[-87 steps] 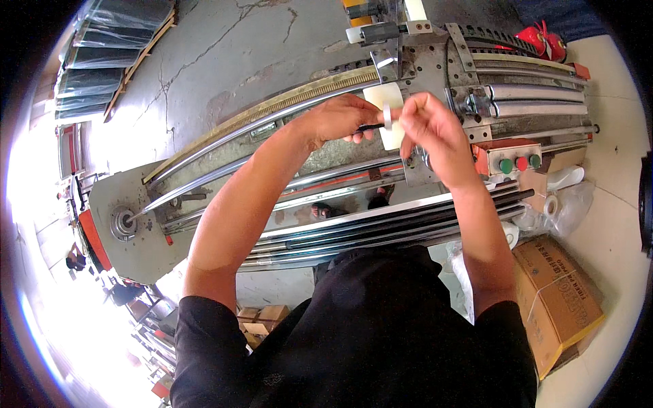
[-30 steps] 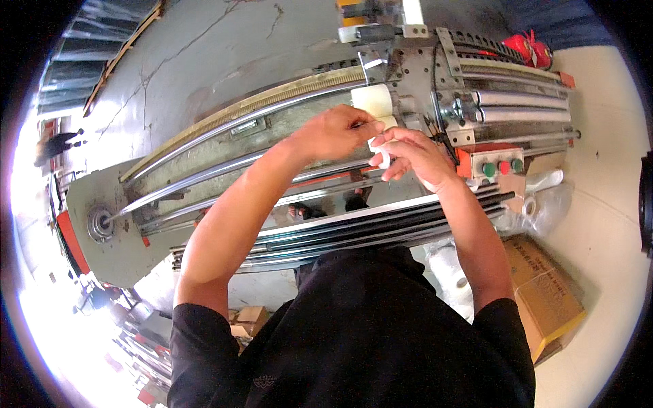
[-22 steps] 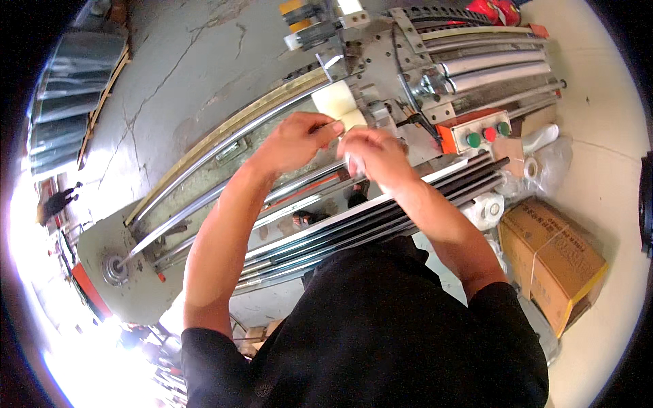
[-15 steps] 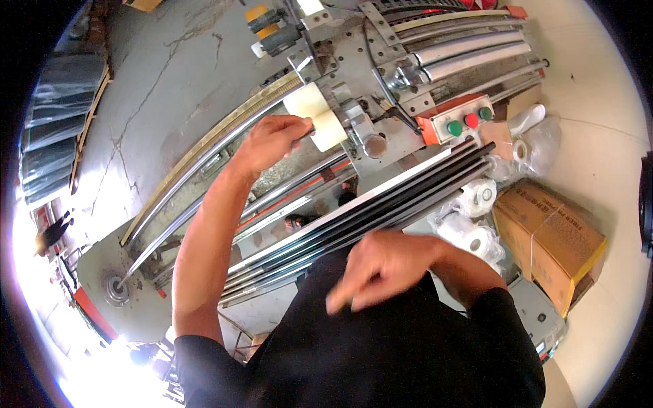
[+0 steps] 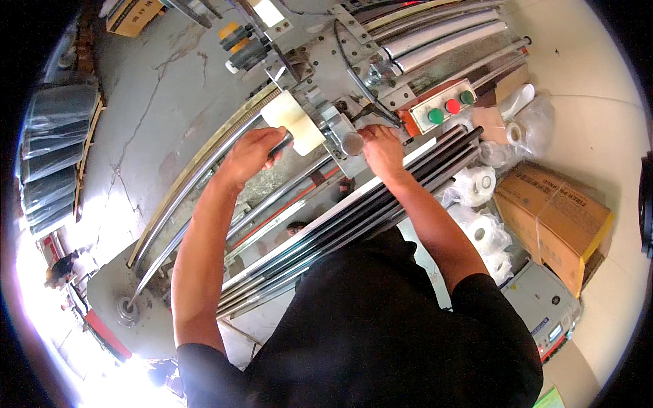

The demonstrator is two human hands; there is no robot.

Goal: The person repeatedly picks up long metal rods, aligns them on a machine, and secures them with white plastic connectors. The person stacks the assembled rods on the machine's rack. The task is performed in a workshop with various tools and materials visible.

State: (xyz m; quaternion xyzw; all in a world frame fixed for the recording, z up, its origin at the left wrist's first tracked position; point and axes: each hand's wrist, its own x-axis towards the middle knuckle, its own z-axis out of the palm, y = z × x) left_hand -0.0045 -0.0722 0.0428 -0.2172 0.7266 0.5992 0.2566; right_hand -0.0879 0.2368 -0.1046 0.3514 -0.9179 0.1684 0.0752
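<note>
- Rod, short and dark, sits in the left hand, its thumb and fingers closed on it, just beside the cream piece.
- The right hand is partly curled, near the round metal end; I cannot tell whether it grips anything.
- A control box with green and red buttons lies beyond it.
- Long rods run beneath the right forearm.

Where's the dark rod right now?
In the head view, slightly left of and above centre: the dark rod is gripped in the left hand, right beside the cream piece.
</note>
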